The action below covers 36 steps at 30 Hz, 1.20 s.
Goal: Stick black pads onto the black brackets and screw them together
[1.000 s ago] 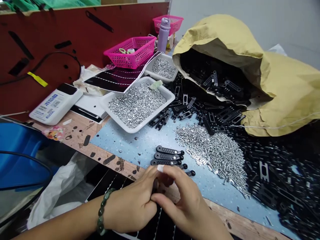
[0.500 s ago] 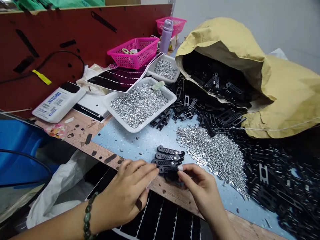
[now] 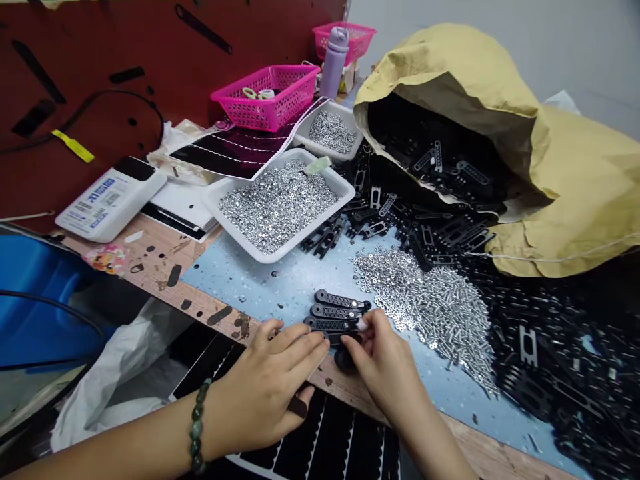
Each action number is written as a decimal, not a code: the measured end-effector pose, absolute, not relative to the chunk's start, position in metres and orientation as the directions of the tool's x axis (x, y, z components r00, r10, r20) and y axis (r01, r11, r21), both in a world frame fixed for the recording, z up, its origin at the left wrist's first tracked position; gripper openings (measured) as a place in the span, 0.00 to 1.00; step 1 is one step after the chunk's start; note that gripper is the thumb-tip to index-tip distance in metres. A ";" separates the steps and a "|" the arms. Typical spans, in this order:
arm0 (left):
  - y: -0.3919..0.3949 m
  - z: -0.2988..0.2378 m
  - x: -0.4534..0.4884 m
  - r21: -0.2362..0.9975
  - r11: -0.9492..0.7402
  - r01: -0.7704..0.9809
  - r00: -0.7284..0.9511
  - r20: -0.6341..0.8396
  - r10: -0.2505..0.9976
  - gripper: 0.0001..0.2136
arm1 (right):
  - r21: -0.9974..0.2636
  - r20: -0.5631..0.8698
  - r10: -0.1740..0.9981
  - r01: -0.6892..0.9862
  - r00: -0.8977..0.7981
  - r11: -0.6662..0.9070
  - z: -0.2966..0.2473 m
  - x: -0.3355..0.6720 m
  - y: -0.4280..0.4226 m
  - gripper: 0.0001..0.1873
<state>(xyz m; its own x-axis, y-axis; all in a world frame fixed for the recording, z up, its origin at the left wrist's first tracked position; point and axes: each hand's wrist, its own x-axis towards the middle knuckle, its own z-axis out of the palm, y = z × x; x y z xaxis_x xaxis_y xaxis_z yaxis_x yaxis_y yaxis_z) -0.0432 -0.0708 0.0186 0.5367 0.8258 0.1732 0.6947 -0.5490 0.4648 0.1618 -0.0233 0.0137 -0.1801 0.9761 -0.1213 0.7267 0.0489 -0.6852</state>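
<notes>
Several black plastic arms (image 3: 334, 311) with latticed faces lie side by side on the blue mat at the table's front edge. My right hand (image 3: 385, 360) pinches another black plastic arm (image 3: 344, 360), its rounded end sticking out under the thumb; a white covering shows on one fingertip. My left hand (image 3: 270, 380) lies just left of the row, its long fingers together and reaching to the same arm. A dark piece (image 3: 299, 406) shows between its thumb and fingers, mostly hidden by the hand. A green bead bracelet circles the left wrist.
Loose screws (image 3: 455, 313) and nuts (image 3: 385, 277) are heaped right of the arms. Behind stand a white tray of nuts (image 3: 275, 257) and a smaller tray of screws (image 3: 333, 130). A yellow sack (image 3: 460, 60) spills black parts (image 3: 565, 360). A white scale (image 3: 107, 203) sits left.
My right hand has moved left and closed in on the front arm, which now sits lower over the edge. My left hand has shifted slightly right, and a dark piece shows by its thumb.
</notes>
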 end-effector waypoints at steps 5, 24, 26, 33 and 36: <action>-0.063 0.030 -0.040 0.602 -0.460 0.653 0.505 0.107 0.857 0.20 | -0.645 0.182 0.850 0.592 -0.494 0.482 0.044 0.152 -0.035 0.16; -0.066 0.010 -0.054 0.384 -0.531 0.755 0.446 0.293 0.846 0.20 | -0.815 -0.164 0.933 0.577 -0.322 0.056 0.021 0.138 -0.001 0.07; -0.066 0.011 -0.054 0.371 -0.544 0.752 0.463 0.289 0.838 0.20 | -0.778 -0.148 0.930 0.620 -0.337 0.101 0.022 0.135 0.000 0.07; -0.063 0.009 -0.051 0.397 -0.523 0.754 0.454 0.260 0.852 0.22 | -0.625 -0.152 0.922 0.758 -0.355 0.189 0.021 0.139 0.004 0.06; -0.064 0.003 -0.048 0.389 -0.508 0.768 0.440 0.256 0.861 0.21 | -0.456 0.007 0.950 0.844 -0.313 0.282 0.022 0.147 -0.005 0.11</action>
<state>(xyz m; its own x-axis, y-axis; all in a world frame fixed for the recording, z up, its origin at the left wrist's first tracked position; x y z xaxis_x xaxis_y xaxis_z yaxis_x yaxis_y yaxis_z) -0.0480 -0.0637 0.0032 0.4397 0.8608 0.2562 0.7684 -0.5082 0.3889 0.1469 -0.0049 0.0221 -0.3134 0.9496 0.0066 0.8441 0.2817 -0.4562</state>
